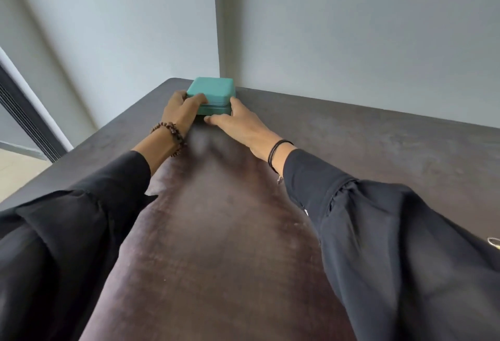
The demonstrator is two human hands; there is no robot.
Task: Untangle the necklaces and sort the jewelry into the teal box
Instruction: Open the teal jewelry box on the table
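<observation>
The teal box (213, 91) is closed and sits at the far edge of the dark table (378, 146), close to the wall corner. My left hand (182, 109) grips its left side, fingers curled over the front left corner. My right hand (238, 121) holds its right front corner, thumb lying along the table under the box's front. Both arms wear dark sleeves. A small piece of gold-coloured jewelry (495, 242) peeks out at the right frame edge, mostly cut off. No necklaces are visible.
Pale walls meet in a corner right behind the box. The table's left edge drops off toward a window frame (27, 113) and a light floor. A beaded bracelet is on my left wrist, black cords on my right.
</observation>
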